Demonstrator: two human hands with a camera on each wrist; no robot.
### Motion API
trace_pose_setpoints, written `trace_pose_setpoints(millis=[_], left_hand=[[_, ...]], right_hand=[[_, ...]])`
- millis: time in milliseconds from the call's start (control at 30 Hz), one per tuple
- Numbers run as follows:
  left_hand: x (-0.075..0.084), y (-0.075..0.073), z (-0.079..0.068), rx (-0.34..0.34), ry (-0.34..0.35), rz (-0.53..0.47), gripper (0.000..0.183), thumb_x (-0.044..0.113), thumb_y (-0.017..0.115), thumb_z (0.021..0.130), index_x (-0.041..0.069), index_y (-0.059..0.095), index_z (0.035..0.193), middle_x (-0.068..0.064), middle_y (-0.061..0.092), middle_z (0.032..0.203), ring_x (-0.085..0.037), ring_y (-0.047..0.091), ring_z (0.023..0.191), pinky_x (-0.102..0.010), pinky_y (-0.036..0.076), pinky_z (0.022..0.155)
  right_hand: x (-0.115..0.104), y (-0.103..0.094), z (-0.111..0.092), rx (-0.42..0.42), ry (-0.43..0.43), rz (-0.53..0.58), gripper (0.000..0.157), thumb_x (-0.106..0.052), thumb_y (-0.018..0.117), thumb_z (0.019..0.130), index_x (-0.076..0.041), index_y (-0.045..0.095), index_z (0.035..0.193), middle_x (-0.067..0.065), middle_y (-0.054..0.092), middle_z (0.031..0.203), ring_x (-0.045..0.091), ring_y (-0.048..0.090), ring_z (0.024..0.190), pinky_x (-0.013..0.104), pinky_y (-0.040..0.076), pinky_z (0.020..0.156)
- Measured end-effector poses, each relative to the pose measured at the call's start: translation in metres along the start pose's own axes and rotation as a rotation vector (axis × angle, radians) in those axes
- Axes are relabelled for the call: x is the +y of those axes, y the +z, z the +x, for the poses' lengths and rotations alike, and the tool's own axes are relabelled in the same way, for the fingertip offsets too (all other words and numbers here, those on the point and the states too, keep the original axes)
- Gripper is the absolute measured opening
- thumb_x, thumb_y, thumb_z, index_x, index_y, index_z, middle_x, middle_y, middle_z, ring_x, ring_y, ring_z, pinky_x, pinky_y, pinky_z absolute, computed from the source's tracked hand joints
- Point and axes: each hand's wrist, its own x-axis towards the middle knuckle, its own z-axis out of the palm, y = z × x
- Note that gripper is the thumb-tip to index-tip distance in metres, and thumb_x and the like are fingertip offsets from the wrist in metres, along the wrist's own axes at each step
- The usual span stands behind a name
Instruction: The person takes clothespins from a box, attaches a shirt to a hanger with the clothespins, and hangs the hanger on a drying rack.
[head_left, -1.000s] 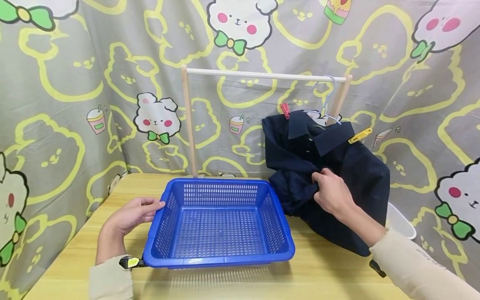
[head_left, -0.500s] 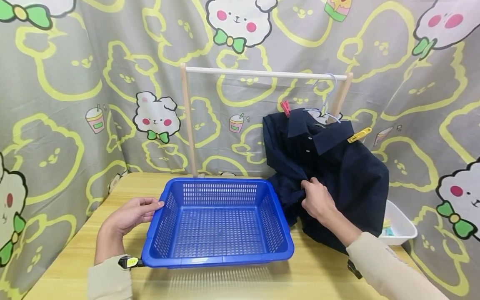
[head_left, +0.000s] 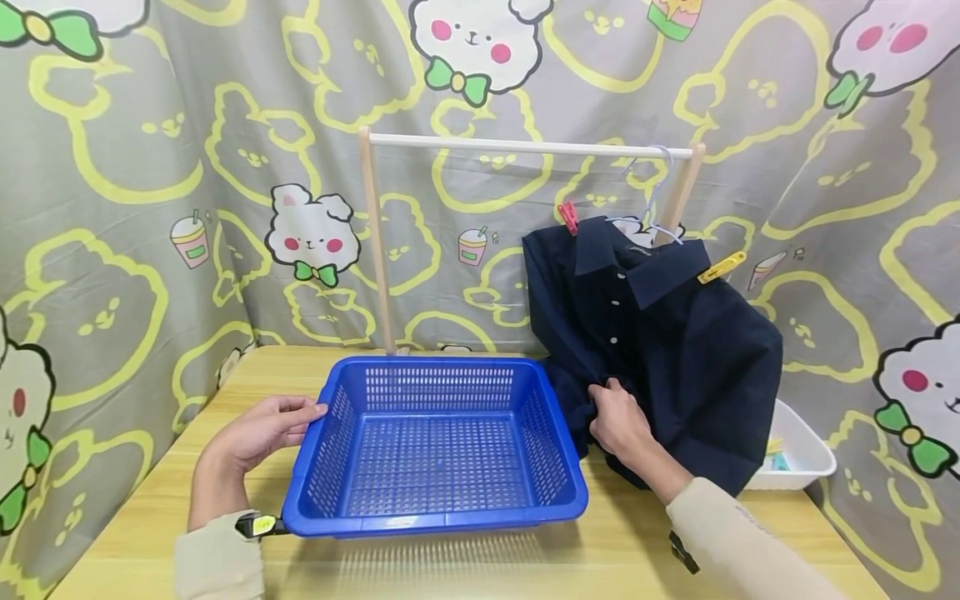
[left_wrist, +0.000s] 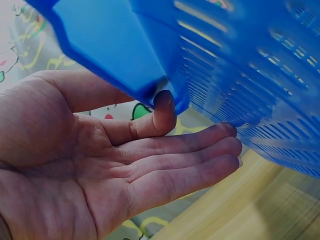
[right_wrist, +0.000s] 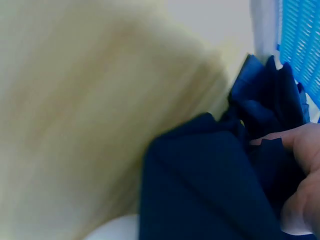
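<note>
A dark navy collared shirt [head_left: 682,350] with white buttons hangs from a light blue hanger [head_left: 654,196]. A red clothespin [head_left: 569,217] and a yellow clothespin [head_left: 722,267] are clipped on its shoulders. My right hand [head_left: 624,427] grips the shirt's front low down, and in the right wrist view the cloth bunches between thumb and fingers. My left hand [head_left: 262,433] holds the left rim of a blue perforated plastic basket [head_left: 442,521] with nothing inside. In the left wrist view the thumb lies over the rim and the index finger curls beneath, the other fingers extended.
The hanger hooks on the right end of a wooden rack's white rod [head_left: 517,147]. Behind the shirt at right, a white bin [head_left: 813,458] holds small coloured pieces. All this stands on a wood-grain table [head_left: 135,533] before a patterned curtain [head_left: 480,75].
My right hand has moved down and left along the shirt front, smoothing its folds so more buttons show. More of the white bin is visible. The left hand and basket have stayed put.
</note>
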Motion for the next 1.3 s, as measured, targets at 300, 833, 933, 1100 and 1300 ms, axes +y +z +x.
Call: trace_pose_setpoints(millis=[300,833,933,1100,1300], left_hand=[[0.000,0.000,0.000,0.016,-0.023,0.005,0.040,0.026,0.056,0.097,-0.012,0.054,0.109,-0.016,0.065,0.100,-0.028,0.066,0.093,-0.033,0.051,0.085],[0.001,0.000,-0.001,0.007,-0.010,0.017,0.041,0.025,0.055,0.097,-0.014,0.052,0.112,-0.017,0.064,0.102,-0.026,0.066,0.094,-0.032,0.051,0.086],[0.001,0.001,-0.001,0.005,-0.007,0.021,0.040,0.024,0.054,0.098,-0.014,0.053,0.111,-0.017,0.064,0.101,-0.026,0.066,0.094,-0.032,0.051,0.086],[0.002,0.001,-0.001,0.008,-0.007,0.019,0.040,0.024,0.055,0.097,-0.014,0.053,0.111,-0.017,0.064,0.101,-0.025,0.066,0.093,-0.032,0.051,0.085],[0.000,0.000,-0.001,0.005,-0.001,0.021,0.040,0.025,0.055,0.097,-0.013,0.054,0.109,-0.018,0.064,0.100,-0.027,0.066,0.092,-0.032,0.051,0.085]], right_hand=[[0.004,0.006,-0.005,-0.037,0.014,-0.004,0.027,0.006,0.060,0.067,-0.010,0.062,0.089,0.018,0.054,0.096,0.038,0.059,0.075,0.048,0.048,0.060],[-0.009,-0.034,-0.010,-0.256,0.038,0.016,0.033,-0.002,0.067,0.065,-0.006,0.066,0.098,0.017,0.056,0.099,0.035,0.054,0.087,0.047,0.047,0.075],[-0.013,-0.049,-0.010,-0.341,0.052,0.045,0.044,-0.002,0.068,0.066,-0.004,0.066,0.110,0.021,0.058,0.110,0.037,0.053,0.099,0.047,0.046,0.081],[-0.020,-0.076,-0.007,-0.389,0.062,0.110,0.055,0.000,0.062,0.069,-0.005,0.061,0.123,0.020,0.058,0.118,0.031,0.053,0.090,0.040,0.043,0.073],[-0.032,-0.093,-0.011,-0.270,0.038,0.176,0.038,-0.011,0.060,0.086,-0.005,0.061,0.124,0.020,0.062,0.114,0.034,0.059,0.095,0.050,0.046,0.082]])
